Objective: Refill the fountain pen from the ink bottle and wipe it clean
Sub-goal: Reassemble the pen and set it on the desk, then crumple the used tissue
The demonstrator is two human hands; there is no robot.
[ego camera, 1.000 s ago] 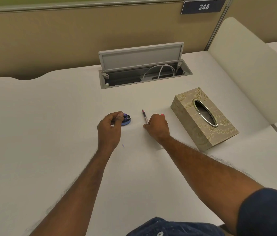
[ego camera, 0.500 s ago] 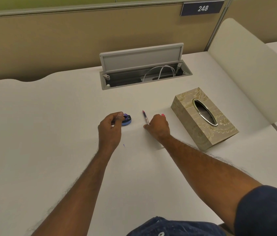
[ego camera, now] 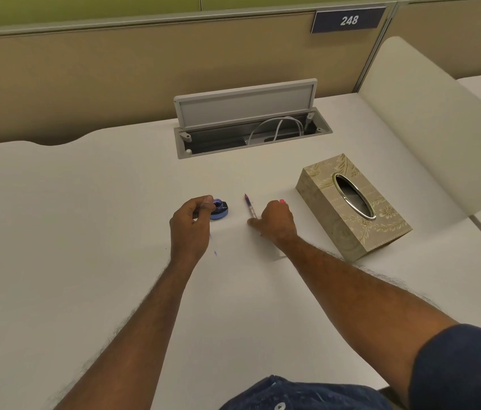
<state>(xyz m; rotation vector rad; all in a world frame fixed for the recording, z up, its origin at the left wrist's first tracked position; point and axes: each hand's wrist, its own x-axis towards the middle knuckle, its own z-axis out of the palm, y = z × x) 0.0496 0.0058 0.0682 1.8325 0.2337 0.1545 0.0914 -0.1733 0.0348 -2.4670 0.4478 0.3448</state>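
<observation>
A small blue ink bottle (ego camera: 219, 209) stands on the white desk (ego camera: 56, 232), its mouth uncovered and dark ink showing inside. My left hand (ego camera: 192, 229) grips the bottle from its left side, thumb and fingers at the neck. My right hand (ego camera: 276, 221) rests on the desk a little to the right and holds the fountain pen (ego camera: 249, 206); the pen's thin clear part points away from me and a pink end shows past my knuckles. Part of the pen is hidden in my fist.
A beige patterned tissue box (ego camera: 351, 205) lies right of my right hand. An open cable hatch (ego camera: 251, 125) with a white cable sits behind. Small blue ink marks (ego camera: 215, 253) dot the desk near my left wrist. A curved divider (ego camera: 428, 119) rises at the right.
</observation>
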